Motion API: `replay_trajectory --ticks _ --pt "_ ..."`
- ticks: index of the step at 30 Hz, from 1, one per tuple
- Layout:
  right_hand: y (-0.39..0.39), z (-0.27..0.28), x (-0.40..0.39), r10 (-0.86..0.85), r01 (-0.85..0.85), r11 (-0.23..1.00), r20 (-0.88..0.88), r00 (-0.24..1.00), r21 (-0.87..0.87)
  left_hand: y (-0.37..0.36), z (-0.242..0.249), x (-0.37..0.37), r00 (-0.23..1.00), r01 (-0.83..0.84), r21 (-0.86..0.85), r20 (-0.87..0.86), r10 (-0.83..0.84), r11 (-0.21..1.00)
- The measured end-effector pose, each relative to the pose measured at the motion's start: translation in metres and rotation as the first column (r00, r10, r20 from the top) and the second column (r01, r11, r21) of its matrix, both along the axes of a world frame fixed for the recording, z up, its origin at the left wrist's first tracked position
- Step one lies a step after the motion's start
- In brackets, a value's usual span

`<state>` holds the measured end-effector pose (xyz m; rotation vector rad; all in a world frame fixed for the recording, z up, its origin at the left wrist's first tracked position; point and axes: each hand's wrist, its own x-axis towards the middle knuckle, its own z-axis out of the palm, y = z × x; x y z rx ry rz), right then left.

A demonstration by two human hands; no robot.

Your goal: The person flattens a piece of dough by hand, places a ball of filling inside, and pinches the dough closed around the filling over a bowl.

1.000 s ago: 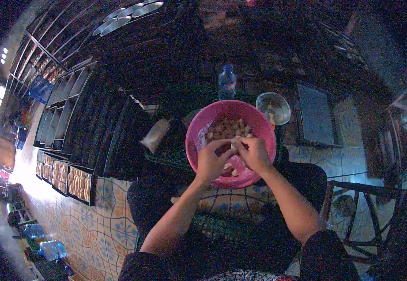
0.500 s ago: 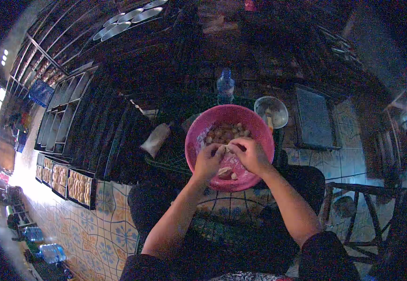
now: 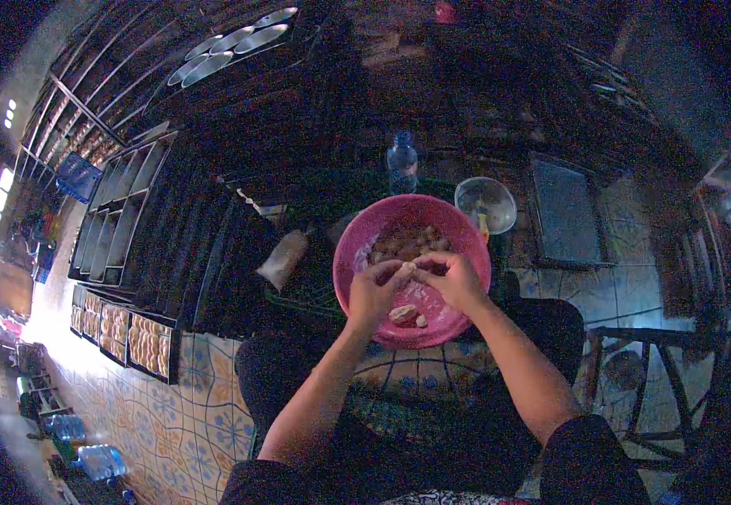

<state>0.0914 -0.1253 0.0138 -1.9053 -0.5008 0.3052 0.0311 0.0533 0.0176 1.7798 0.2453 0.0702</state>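
A pink basin (image 3: 349,252) stands in front of me, its inner wall dusted with white powder. Above it my left hand (image 3: 370,295) and my right hand (image 3: 456,282) meet, fingertips closed on a small pale piece of dough (image 3: 408,267). Several small round dough balls (image 3: 408,241) lie at the far side of the basin's bottom, partly in shadow. Nearer to me rest a larger dough lump (image 3: 402,314) and one small ball (image 3: 421,321) beside it.
Behind the basin are a clear plastic bottle (image 3: 402,164) and a metal bowl (image 3: 509,206). A bag (image 3: 284,259) lies to the left, a dark tray (image 3: 568,210) to the right. Trays of bread-like pieces (image 3: 148,347) sit on the tiled floor at left, a stool frame (image 3: 652,337) at right.
The fingertips have shifted slightly around the piece of dough, which now shows more between them. The view has tilted a little; the basin appears slightly lower.
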Motion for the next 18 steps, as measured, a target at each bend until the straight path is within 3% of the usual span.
replay_trajectory --ticks 4,6,9,11,14,18 --pt "0.0 -0.007 0.001 -0.101 0.111 0.992 0.142 0.985 -0.065 0.003 -0.021 0.001 1.0 0.02 0.036 -0.022 -0.019 0.999" --pt "0.005 0.013 -0.005 -0.061 0.032 0.995 0.323 0.945 0.093 0.005 -0.034 0.003 1.0 0.016 0.084 0.008 -0.017 0.996" --pt "0.005 0.007 -0.004 0.074 -0.077 0.997 0.45 0.89 -0.011 0.003 -0.034 0.003 0.999 0.006 0.105 -0.049 0.0 0.994" --pt "0.007 -0.001 -0.006 0.047 -0.022 0.998 0.451 0.891 -0.061 -0.002 -0.026 0.0 0.977 -0.122 -0.157 -0.191 0.091 0.98" --pt "0.009 0.006 -0.008 -0.011 0.067 0.991 0.431 0.902 -0.114 -0.007 -0.008 -0.003 0.975 -0.171 -0.305 -0.192 0.116 0.937" --pt "0.008 0.004 -0.008 -0.038 0.081 0.994 0.44 0.897 -0.079 -0.002 -0.006 0.0 0.954 -0.065 -0.248 -0.299 -0.012 0.967"
